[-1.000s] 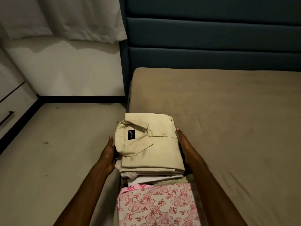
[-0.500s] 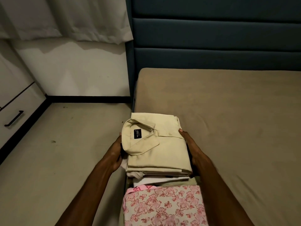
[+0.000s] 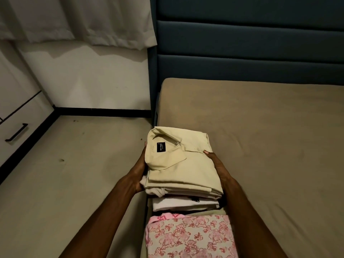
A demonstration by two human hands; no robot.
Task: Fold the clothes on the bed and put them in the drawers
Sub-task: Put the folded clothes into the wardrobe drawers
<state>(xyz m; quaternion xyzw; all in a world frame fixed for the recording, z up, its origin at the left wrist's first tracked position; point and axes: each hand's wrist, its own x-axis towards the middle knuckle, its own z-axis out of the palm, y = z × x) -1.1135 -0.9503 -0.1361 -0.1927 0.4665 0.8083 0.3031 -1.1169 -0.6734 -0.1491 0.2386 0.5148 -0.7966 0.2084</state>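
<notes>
A stack of folded clothes sits at the left edge of the bed (image 3: pixel 270 136), topped by a cream collared shirt (image 3: pixel 186 164) with a black label. White folded garments (image 3: pixel 182 203) lie beneath it. My left hand (image 3: pixel 138 170) grips the stack's left side, fingers tucked under it. On the right side my right hand (image 3: pixel 217 164) holds it, thumb over the shirt's top. Nearer to me lies a folded pink floral garment (image 3: pixel 189 239). White drawers (image 3: pixel 28 116) with a black handle (image 3: pixel 16 132) stand at the far left.
A dark blue padded headboard (image 3: pixel 242 53) backs the bed. A white curtain (image 3: pixel 83 21) hangs over the wall at the upper left. Bare floor (image 3: pixel 74 174) runs between the bed and the drawers, edged by a black skirting.
My hands have closed in on the stack's sides, and my right thumb now lies over the shirt. The view has swung left, bringing the drawer handle into sight.
</notes>
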